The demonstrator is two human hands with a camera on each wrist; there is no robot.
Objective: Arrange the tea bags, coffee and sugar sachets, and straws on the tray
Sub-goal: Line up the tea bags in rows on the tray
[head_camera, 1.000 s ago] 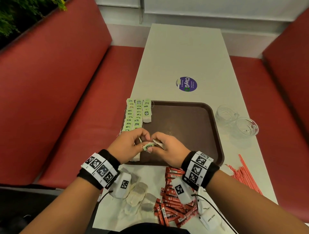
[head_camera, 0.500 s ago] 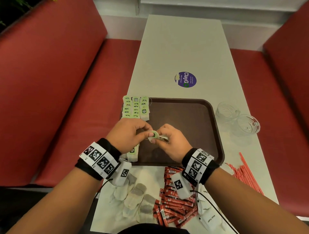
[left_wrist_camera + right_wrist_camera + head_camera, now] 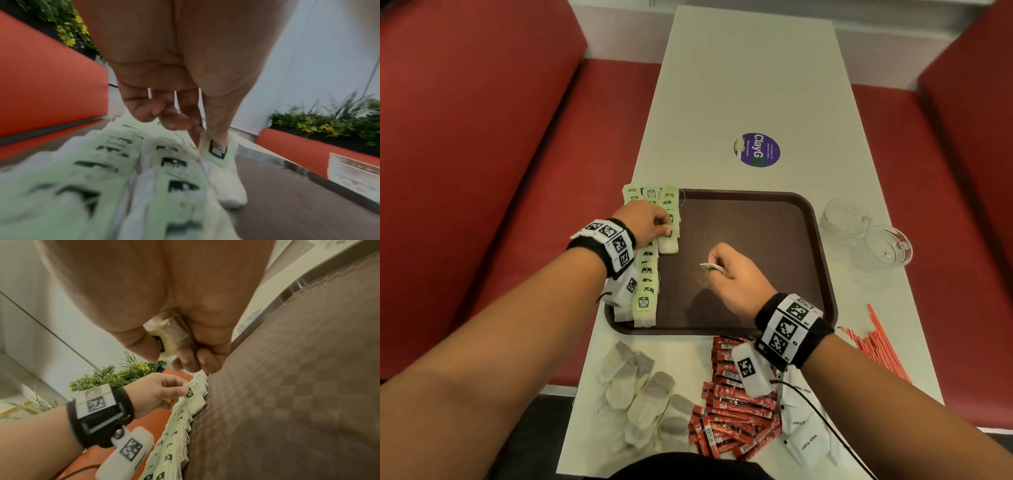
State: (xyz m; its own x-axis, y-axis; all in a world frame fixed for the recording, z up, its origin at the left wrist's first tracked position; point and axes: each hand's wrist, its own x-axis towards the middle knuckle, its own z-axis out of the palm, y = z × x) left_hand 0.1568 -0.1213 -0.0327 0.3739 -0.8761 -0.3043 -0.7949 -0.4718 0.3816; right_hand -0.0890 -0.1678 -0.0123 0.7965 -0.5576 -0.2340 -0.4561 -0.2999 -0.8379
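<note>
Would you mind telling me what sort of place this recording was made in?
Probably a café or food-court booth: red padded bench seats flank a long white table, which carries a brown serving tray and a tray-return sticker.

Dim warm indoor light, soft shadows; wrist views blurred, edges warped

Red booth benches [image 3: 482, 144] — white table [image 3: 750, 68]

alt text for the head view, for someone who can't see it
Over a brown tray, the left hand presses a tea bag into green-tagged rows while the right hand pinches another. Red sachets and straws lie on the table.
</note>
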